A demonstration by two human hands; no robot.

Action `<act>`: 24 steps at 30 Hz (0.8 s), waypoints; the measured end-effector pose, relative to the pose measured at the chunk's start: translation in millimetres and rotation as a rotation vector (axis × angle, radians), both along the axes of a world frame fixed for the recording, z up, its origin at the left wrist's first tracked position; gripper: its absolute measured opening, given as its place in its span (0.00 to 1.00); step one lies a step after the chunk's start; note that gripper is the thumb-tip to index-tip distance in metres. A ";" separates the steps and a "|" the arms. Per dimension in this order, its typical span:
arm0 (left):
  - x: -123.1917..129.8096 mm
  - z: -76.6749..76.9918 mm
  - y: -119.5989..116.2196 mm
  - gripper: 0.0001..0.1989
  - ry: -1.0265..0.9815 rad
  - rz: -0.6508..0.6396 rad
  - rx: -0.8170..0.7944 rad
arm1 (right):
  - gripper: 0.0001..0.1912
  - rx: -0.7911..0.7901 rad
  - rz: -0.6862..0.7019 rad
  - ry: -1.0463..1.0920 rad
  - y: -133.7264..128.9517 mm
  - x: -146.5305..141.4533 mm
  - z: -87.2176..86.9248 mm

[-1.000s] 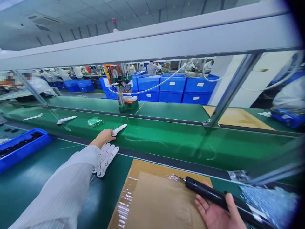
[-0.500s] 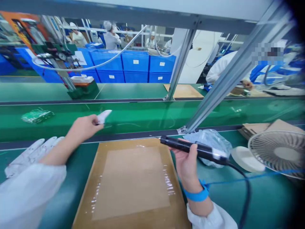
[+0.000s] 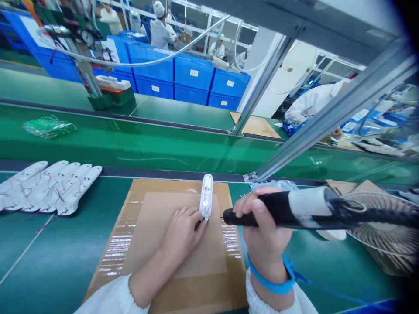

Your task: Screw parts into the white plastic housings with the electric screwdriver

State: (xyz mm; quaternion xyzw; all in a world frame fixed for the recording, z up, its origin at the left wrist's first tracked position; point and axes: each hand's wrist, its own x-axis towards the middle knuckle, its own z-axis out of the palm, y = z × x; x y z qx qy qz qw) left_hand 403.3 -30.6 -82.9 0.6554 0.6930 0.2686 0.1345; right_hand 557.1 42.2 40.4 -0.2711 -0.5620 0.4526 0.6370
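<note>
A narrow white plastic housing [image 3: 206, 196] with thin wires inside lies over the upper right part of the taped cardboard sheet [image 3: 176, 261]. My left hand [image 3: 183, 231] grips its lower end between thumb and fingers. My right hand [image 3: 265, 226] is wrapped round a black electric screwdriver [image 3: 278, 209], held roughly level with its thin bit pointing left, a short way right of the housing and not touching it. A blue strap circles my right wrist.
Several white housings with wires [image 3: 68, 187] lie at the left. Green boards in clear wrap [image 3: 49, 126] rest on the belt [image 3: 157, 148]. A fan [image 3: 382, 222] and clear plastic bag [image 3: 275, 184] are at the right. A metal post [image 3: 314, 109] slants above; people work beyond.
My left hand has come from over the belt down to the cardboard with the white piece. My right hand and the screwdriver are slightly lower, and the view has tilted and shifted.
</note>
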 end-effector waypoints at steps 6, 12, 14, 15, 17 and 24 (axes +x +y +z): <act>4.8 2.0 -0.4 0.07 -0.102 -0.007 -0.006 | 0.10 -0.029 0.100 -0.095 -9.1 -17.8 -29.6; 5.5 2.8 -1.1 0.04 -0.100 -0.016 0.013 | 0.11 -0.035 0.056 -0.123 -5.4 -23.8 -36.6; 5.3 2.7 -1.3 0.04 -0.087 -0.021 0.019 | 0.11 -0.047 0.045 -0.130 -4.0 -24.7 -37.6; 5.2 2.8 -1.3 0.04 -0.082 -0.023 0.021 | 0.10 -0.054 0.042 -0.129 -3.3 -25.3 -38.1; 5.1 3.3 -1.0 0.04 -0.080 -0.027 0.013 | 0.10 -0.060 0.048 -0.121 -1.8 -26.7 -39.0; 5.8 5.3 -0.5 0.05 -0.128 -0.024 -0.023 | 0.13 -0.090 0.077 -0.150 2.9 -30.9 -46.6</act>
